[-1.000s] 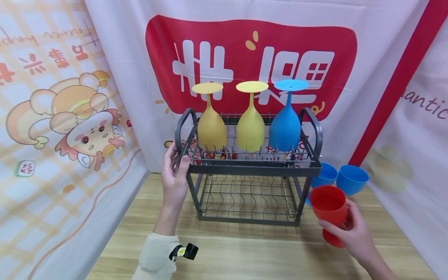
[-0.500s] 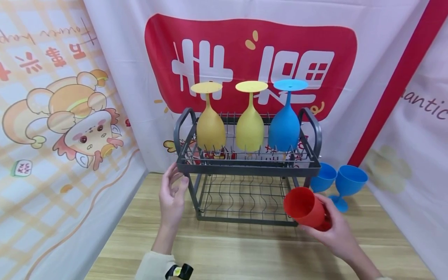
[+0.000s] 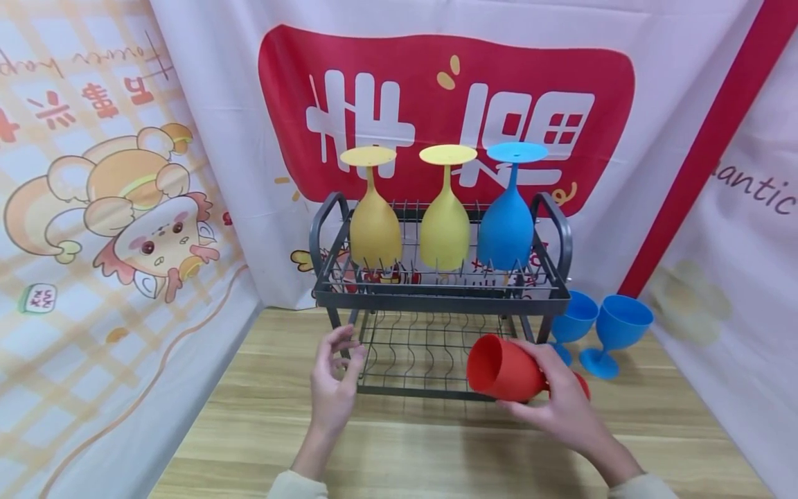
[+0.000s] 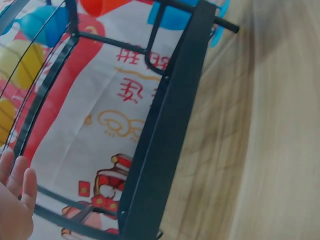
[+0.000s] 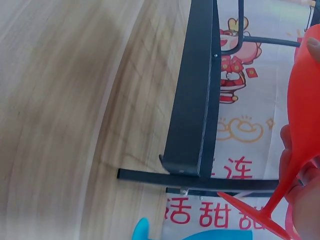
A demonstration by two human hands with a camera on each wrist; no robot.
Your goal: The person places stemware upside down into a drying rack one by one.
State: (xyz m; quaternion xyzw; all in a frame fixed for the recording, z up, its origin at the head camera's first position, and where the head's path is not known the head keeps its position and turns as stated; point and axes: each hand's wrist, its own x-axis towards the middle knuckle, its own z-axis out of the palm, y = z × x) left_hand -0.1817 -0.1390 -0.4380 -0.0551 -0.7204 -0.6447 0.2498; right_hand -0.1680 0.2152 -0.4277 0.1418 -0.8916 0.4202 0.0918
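Note:
My right hand [image 3: 557,398] grips a red goblet [image 3: 508,371] around its bowl and stem. The goblet is tipped on its side, its mouth facing left, in front of the dish rack's [image 3: 442,303] lower tier. In the right wrist view, the goblet's stem and foot [image 5: 255,214] show beside the fingers. My left hand [image 3: 335,381] holds nothing; its fingers are loosely bent near the rack's lower left side. On the upper tier stand an orange goblet [image 3: 376,232], a yellow goblet [image 3: 445,232] and a blue goblet [image 3: 506,232], all upside down.
Two blue goblets [image 3: 623,322] stand upright on the wooden table [image 3: 399,450] to the right of the rack. Behind it hangs a white cloth with a red printed panel [image 3: 449,62]. More printed cloth [image 3: 143,263] closes off the left side.
The red goblet has moved left with my right hand, from beside the rack to its front, tipping over sideways. My left hand has left the rack's upper left corner and come lower and rightward.

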